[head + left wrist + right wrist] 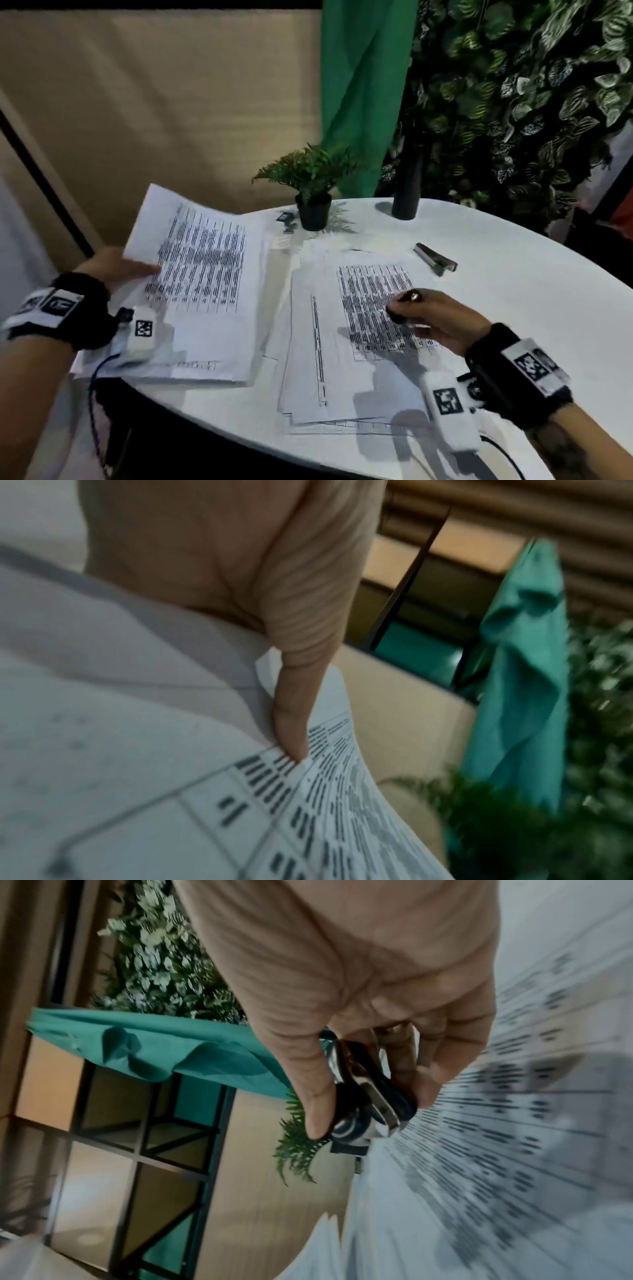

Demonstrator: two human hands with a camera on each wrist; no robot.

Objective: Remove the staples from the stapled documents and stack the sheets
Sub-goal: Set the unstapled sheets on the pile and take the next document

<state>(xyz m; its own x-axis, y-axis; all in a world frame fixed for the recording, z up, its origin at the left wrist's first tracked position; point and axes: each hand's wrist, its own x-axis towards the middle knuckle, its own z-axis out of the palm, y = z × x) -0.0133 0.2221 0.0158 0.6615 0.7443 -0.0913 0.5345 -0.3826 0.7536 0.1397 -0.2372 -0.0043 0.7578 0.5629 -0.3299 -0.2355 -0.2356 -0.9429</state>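
Note:
My left hand (113,269) pinches the left edge of a printed document (202,263) and holds it raised and tilted over a pile of papers (191,363) at the table's left. In the left wrist view my thumb (291,723) presses on the printed sheet (308,818). My right hand (431,318) hovers over a loose stack of printed sheets (329,359) in the middle of the table. It grips a dark metal staple remover (363,1096) between thumb and fingers; in the head view the remover (399,310) mostly hides under the hand.
A small potted fern (310,192) and a dark bottle (407,192) stand at the round white table's (513,291) far side. A stapler (435,262) lies right of the sheets. A small dark object (286,219) sits beside the pot. Green curtain and foliage wall stand behind.

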